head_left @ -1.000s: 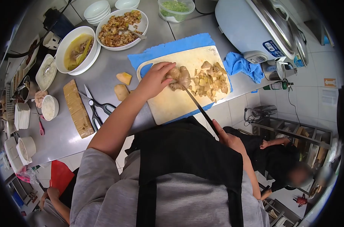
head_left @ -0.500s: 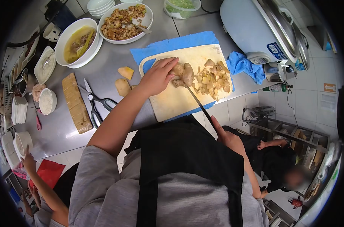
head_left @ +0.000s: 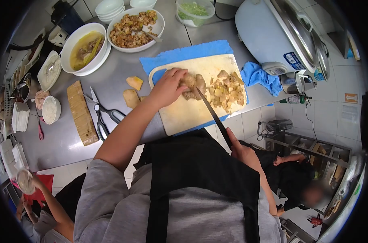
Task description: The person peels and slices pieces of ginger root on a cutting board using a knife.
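On the cream cutting board (head_left: 180, 115), a knobbly root of ginger (head_left: 200, 83) lies under my left hand (head_left: 170, 86), whose fingers curl round its left side. My right hand (head_left: 242, 152) grips the handle of a long knife (head_left: 215, 113). The blade slants up and left, and its tip end rests against the ginger. To the right of the root is a heap of ginger peelings and scraps (head_left: 226, 91). Peeled yellow pieces of ginger (head_left: 134, 83) sit on the steel table left of the board, partly behind my left forearm.
A blue cloth (head_left: 184, 52) lies under the board. Black-handled scissors (head_left: 107, 111) and a brown taped strip (head_left: 82, 115) are on the left. Bowls of soup (head_left: 84, 67) and fried food (head_left: 127, 47) stand behind; a large cooker (head_left: 259, 36) is at right. Co-workers stand on both sides.
The knife blade has shifted slightly along the ginger, and my left hand has moved a little down and left. At lower left, a co-worker's hand has carried a round bowl off the table edge.
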`<state>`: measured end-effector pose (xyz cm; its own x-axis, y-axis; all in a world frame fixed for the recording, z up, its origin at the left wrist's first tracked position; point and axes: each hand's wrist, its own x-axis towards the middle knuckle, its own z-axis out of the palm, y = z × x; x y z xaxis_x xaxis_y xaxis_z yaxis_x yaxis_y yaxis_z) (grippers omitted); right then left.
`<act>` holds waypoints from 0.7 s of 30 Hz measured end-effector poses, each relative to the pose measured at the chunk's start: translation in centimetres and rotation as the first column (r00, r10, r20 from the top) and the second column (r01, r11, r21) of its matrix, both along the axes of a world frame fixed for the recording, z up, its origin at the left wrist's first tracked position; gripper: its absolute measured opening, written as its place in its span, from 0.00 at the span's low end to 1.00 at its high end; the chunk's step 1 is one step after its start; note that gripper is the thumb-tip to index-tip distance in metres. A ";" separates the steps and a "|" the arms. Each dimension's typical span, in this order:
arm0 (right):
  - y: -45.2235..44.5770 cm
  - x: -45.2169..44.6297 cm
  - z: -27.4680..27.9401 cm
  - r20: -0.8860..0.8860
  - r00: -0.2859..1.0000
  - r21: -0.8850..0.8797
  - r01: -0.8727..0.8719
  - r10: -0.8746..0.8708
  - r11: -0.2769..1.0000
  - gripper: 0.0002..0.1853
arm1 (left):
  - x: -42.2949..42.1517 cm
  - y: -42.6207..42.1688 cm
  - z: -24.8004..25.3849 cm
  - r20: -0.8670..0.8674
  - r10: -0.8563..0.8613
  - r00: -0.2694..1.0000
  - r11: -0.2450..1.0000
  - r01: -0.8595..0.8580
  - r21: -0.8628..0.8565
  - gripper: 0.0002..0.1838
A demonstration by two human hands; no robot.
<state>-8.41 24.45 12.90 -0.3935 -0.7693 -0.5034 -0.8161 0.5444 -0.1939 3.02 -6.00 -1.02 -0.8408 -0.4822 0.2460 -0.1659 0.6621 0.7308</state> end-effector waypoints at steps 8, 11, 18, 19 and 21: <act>0.1 -0.8 0.6 0.099 0.994 -0.177 0.062 -0.045 0.982 0.39 | 0.1 1.7 3.2 -0.116 0.096 0.989 0.977 -0.071 0.203 0.25; 0.5 -0.9 0.6 0.093 0.995 -0.205 0.060 -0.041 0.977 0.39 | 0.5 2.8 2.8 -0.130 0.111 0.985 0.993 -0.117 -0.034 0.20; 0.9 -1.3 0.8 0.129 0.992 -0.142 0.014 0.005 0.990 0.40 | 2.6 4.9 -1.3 -0.122 0.024 0.992 0.951 -0.060 -0.303 0.14; 0.8 -1.4 0.5 0.132 0.991 -0.139 0.018 0.001 0.990 0.40 | 2.6 5.0 -1.3 -0.119 0.020 0.993 0.952 -0.056 -0.300 0.14; 0.6 -1.5 -0.6 0.059 0.995 -0.123 -0.071 0.079 0.990 0.41 | 2.9 5.2 -1.1 -0.093 0.089 0.992 0.975 -0.106 -0.194 0.18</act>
